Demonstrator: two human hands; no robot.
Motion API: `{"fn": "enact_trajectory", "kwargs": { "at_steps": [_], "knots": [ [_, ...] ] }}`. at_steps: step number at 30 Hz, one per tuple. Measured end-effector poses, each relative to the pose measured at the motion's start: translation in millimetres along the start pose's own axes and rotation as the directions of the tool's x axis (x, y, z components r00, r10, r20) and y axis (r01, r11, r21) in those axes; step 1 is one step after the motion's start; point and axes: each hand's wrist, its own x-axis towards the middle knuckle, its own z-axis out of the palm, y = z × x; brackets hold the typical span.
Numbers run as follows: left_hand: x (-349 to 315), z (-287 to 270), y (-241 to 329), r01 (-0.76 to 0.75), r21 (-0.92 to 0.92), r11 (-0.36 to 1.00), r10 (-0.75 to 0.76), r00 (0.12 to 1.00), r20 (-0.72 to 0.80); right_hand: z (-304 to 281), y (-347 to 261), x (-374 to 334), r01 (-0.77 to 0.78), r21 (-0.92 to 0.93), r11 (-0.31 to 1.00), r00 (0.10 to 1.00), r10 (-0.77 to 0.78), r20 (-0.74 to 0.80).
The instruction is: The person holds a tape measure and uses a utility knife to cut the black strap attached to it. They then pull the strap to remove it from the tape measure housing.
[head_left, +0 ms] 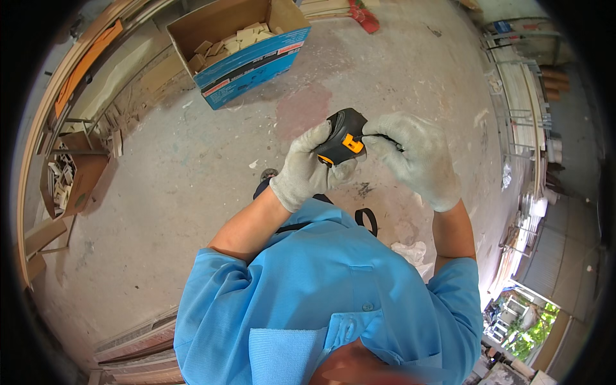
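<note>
My left hand (307, 168), in a pale grey work glove, is closed round a black tape measure (346, 131) with yellow parts. It is held in front of my chest, tilted, its yellow catch facing up. My right hand (410, 154), gloved the same way, is close against the right side of the tape measure. Its thumb and fingers pinch a thin black cord (384, 136) that runs to the tape measure. The fingertips of the right hand are partly hidden behind the glove.
Ahead on the concrete floor stands a blue cardboard box (256, 67) of wood offcuts. A brown carton (90, 176) with more pieces is at the left by a rack. A red object (364, 16) lies far ahead. Stacked boards line the right side; white plastic (410, 253) lies near me.
</note>
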Motion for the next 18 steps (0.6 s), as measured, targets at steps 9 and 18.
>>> {"fn": "enact_trajectory", "kwargs": {
  "at_steps": [9, 18],
  "knots": [
    [1.5, -1.1, 0.8, 0.042, -0.072, 0.997, -0.043, 0.999, -0.019, -6.0, -1.3, 4.8, -0.009, -0.049, 0.999, 0.994, 0.014, 0.105],
    [-1.5, -0.5, 0.8, -0.018, -0.058, 0.998, 0.014, 0.998, -0.065, -13.8, -10.7, 7.9, -0.209, 0.119, 0.971, 0.965, 0.185, 0.184]
  ]
}}
